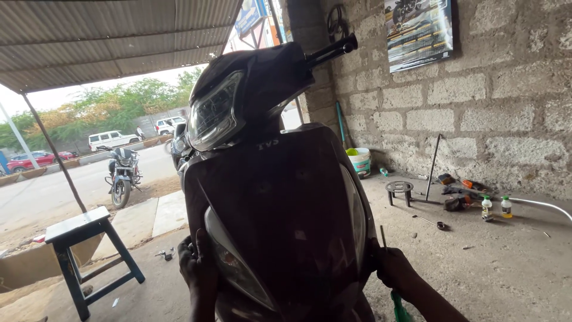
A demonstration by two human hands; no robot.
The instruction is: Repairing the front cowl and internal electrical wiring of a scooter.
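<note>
Left hand (pixel 196 268): we are gripping the scooter's front panel (pixel 286 209) edge, steadying it.
Right hand (pixel 394 269): we are clamping a green-handled screwdriver (pixel 398 304) against the panel's other side.

scooter (pixel 280 197) bottom cut off by frame edge; its panel hides both hands' fingers.

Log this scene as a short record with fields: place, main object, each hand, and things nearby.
Place: open workshop with grey block wall
Main object: dark maroon scooter front panel
Left hand: grips the panel's edge
Right hand: on the other edge, holding a green-handled screwdriver
Nearby: dark blue wooden stool, white plastic bucket, two small bottles
</note>
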